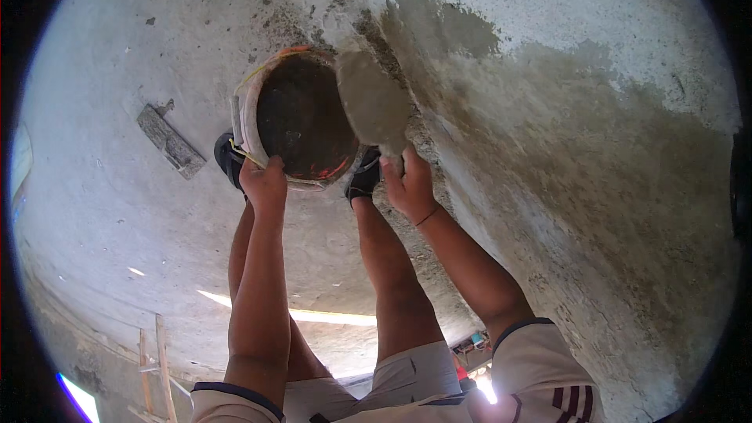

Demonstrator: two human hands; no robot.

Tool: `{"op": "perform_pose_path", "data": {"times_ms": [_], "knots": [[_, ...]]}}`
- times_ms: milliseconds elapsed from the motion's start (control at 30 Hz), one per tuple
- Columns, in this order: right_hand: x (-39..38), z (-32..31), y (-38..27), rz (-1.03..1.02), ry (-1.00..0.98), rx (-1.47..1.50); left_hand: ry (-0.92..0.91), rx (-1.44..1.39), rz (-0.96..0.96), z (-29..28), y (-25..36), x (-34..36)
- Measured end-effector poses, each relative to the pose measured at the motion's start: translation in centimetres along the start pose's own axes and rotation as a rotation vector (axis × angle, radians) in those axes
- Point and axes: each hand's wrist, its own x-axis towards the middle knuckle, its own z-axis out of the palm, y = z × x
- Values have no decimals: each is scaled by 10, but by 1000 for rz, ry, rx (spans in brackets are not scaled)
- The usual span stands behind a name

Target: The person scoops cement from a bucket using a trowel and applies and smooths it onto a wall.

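A round bucket (247,113) with a pale rim stands on the floor between my feet, its inside dark, with some orange showing near the edge. My left hand (265,184) is closed on the near left part of that rim. In my right hand (409,182) is the handle of a trowel (374,100). Its broad blade is coated with wet grey mortar and sits beside the bucket's right edge, overlapping it in the picture. How thick the mortar lies on the blade I cannot tell.
A grey, mortar-crusted float (171,141) lies on the floor left of the bucket. To the right rises a wall (595,180) with a damp, darker plastered area. Rough debris runs along its foot. A wooden ladder-like frame (160,368) stands at the lower left.
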Motion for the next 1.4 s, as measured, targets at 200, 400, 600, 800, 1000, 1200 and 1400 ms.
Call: {"op": "perform_pose_path", "data": {"times_ms": [200,400,600,800,1000,1200,1400], "knots": [[23,-21,-1,89,189,124,17,125,-34,10,19,0],[34,-33,-18,157,171,348,1,120,-47,8,13,2],[40,-36,-28,161,222,295,-28,48,-124,5,12,4],[39,-35,-19,84,271,268,-27,42,-46,0,-2,6],[24,-45,-30,95,259,421,-26,-17,-104,4,3,3],[36,-39,-34,155,161,222,12,3,-80,2,1,2],[47,-41,-28,172,225,93,16,25,-84,-1,-2,5]]}}
